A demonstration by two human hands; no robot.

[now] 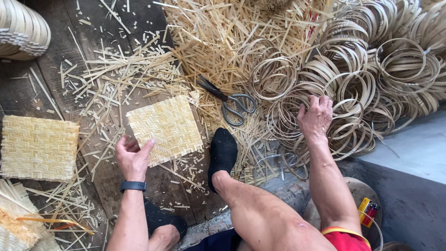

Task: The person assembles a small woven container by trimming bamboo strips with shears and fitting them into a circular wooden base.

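So the left hand (132, 155) was pinching the lower left corner of a small square woven bamboo mat (166, 128), thumb on top and fingers tucked underneath, closed on the edge so the mat stayed flat on the dark wooden floorboards (93, 28) in the middle of the frame. Looked like a hold to keep it from sliding around in all the pale bamboo offcuts (134, 69) scattered above and around it. The right hand (316, 116) was over at centre right, fingers spread and curled down into the big heap of thin coiled bamboo hoops (371, 69), touching a few rings, but I couldn't tell if it had actually closed on one. A pair of grey metal scissors (230, 100) lay between mat and hoops, handles toward the person, handy for either hand. A foot in a black sock (222, 153) rested just right of the mat. A second, larger woven mat (38, 148) sat at the left edge, set well apart, with a stack of curved woven pieces (23, 28) in the upper left corner.
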